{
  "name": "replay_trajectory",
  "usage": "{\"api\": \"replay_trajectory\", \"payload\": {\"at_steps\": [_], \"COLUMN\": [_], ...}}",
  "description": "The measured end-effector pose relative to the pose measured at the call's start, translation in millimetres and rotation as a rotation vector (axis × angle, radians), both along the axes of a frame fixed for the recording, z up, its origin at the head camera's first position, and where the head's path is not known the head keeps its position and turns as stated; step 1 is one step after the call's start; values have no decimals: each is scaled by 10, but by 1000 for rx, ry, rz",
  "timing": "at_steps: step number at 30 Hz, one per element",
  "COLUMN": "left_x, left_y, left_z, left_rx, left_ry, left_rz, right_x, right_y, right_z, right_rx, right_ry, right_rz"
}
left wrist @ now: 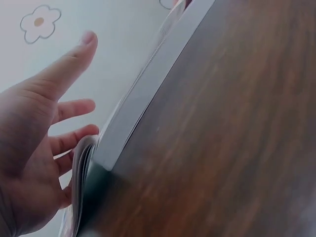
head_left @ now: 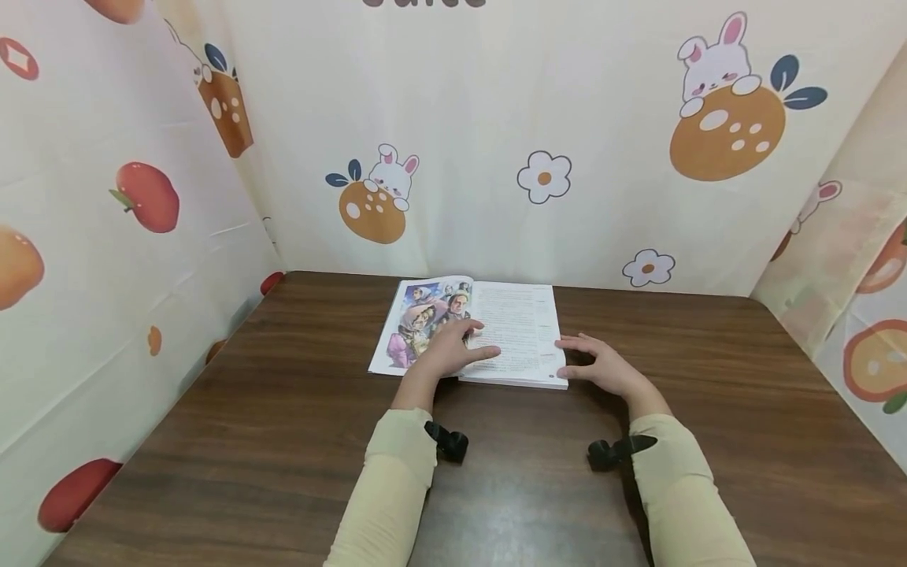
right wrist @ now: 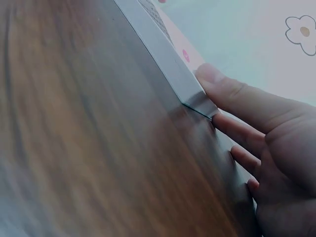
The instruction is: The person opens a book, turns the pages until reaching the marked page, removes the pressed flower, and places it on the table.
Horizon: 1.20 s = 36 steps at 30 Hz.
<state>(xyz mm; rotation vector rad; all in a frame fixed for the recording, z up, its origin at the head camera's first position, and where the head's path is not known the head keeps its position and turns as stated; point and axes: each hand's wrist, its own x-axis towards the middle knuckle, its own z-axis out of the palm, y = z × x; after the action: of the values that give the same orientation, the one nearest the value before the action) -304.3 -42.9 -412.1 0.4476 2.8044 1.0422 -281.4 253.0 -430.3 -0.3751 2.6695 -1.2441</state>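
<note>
Cream sleeves [head_left: 390, 488] with black wrist-worn devices [head_left: 452, 446] reach over a brown tabletop [head_left: 524, 496] on the near side of a book [head_left: 489, 303]. Judging by its pages, the opening is done: a color illustration [head_left: 420, 315] occupies the book's left page, print [head_left: 516, 324] its right. The left hand [head_left: 448, 350], fingers and thumb spread apart, is over the book's fold; the right hand [head_left: 602, 366], thumb and forefinger apart, touches the book's right edge. How much handling remains cannot be told. Behind the book hangs a curtain [head_left: 602, 102] printed with rabbits, fruit and flowers; the left hand blocks part of the pages.
</note>
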Motion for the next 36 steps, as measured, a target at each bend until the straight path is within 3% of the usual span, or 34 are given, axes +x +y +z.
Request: {"api": "replay_trajectory", "payload": {"at_steps": [4,10,17,22,27,31,36], "left_x": [46,68,102,151,167,163,157], "left_y": [84,246,447,587,708,778,796], "left_z": [50,69,66,92,99,80,80], "left_rx": [-75,-252,-254,-321,-370,-385,-331], "left_ry": [35,152,298,364,436,441,461], "left_rz": [14,-3,-137,-214,-169,-116,-21], "right_x": [-7,-19,-4,-15,-19,-11,-7], "right_y": [-32,-73,-139,-164,-172,-168,-178], "right_z": [-10,-54,-32,-3,12,25,34], "right_rx": [-9,12,75,68,52,41,11], "right_ry": [24,52,47,30,21,22,28], "right_rz": [-20,-56,-158,-189,-211,-207,-199]}}
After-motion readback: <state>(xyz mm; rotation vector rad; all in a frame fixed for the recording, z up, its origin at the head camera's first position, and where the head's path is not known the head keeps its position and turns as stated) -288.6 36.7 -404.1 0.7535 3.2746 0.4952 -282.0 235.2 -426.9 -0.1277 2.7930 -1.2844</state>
